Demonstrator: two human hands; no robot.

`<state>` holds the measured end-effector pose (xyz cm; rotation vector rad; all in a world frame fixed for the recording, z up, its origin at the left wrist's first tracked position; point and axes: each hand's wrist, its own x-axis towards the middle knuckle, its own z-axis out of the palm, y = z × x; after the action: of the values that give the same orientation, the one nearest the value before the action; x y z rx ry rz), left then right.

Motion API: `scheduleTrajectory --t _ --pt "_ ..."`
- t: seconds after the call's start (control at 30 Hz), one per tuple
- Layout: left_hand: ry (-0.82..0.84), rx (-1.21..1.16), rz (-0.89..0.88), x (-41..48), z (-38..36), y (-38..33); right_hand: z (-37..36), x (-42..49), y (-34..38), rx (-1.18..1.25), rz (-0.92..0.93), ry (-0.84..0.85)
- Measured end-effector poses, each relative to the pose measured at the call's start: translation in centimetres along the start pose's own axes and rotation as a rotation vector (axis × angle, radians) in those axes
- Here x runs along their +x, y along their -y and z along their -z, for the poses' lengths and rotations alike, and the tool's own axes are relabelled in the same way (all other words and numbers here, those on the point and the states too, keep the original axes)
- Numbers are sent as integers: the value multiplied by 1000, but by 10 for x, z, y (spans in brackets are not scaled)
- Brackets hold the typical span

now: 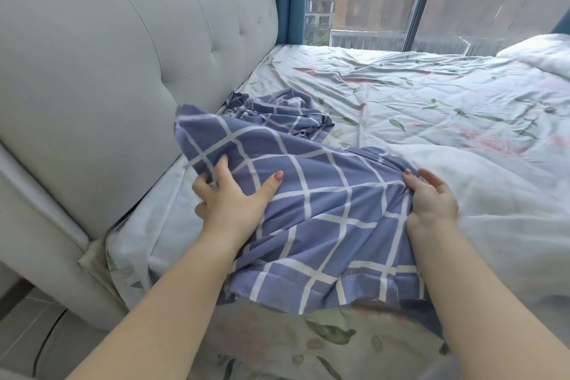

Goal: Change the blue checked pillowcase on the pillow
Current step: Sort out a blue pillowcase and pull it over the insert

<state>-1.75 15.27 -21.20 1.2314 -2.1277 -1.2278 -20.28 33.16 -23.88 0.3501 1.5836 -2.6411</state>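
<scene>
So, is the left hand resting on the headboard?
No, the left hand grips the pillowcase, its fingers curled over the cloth's edge, apart from the headboard.

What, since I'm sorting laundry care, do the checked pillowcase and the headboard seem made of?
The checked pillowcase: thin woven cloth, probably cotton or a blend, matte; it drapes and creases softly. The headboard: padded grey fabric upholstery, matte, with button tufts and seams; fibre unclear.

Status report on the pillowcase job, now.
Left hand grips blue checked pillowcase. Right hand grips its bunched edge beside white pillow. Second crumpled checked cloth lies behind, by headboard; nothing blocking.
</scene>
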Motion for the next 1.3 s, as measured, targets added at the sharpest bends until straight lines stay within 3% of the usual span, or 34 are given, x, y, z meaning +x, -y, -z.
scheduleTrajectory --t 0.17,0.23,0.4,0.5,0.57,0.6,0.67,0.73,1.07,1.3 --pt "-79 -144 -120 -1 3 -1 -5 2 17 22 74 83" --pt "-73 -142 -166 -1 4 -1 2 9 15 -55 19 44" --pt "-70 128 -128 0 -1 2 6 18 1 -158 -86 100" --pt "-159 -66 -122 2 2 3 3 15 0 -152 -79 95" --pt "-261 -281 -7 8 9 3 5 16 1 -140 -76 68" --pt "-240 -399 98 13 14 4 5 17 1 -134 -74 60" --pt "-3 -619 291 24 25 9 5 17 2 -130 -73 68" --pt "216 -622 345 28 32 11 5 15 4 -140 -76 89" --pt "230 -424 33 19 15 16 6 17 0 -222 -74 100" --pt "202 -425 141 29 2 23 5 12 0 -285 -47 157"
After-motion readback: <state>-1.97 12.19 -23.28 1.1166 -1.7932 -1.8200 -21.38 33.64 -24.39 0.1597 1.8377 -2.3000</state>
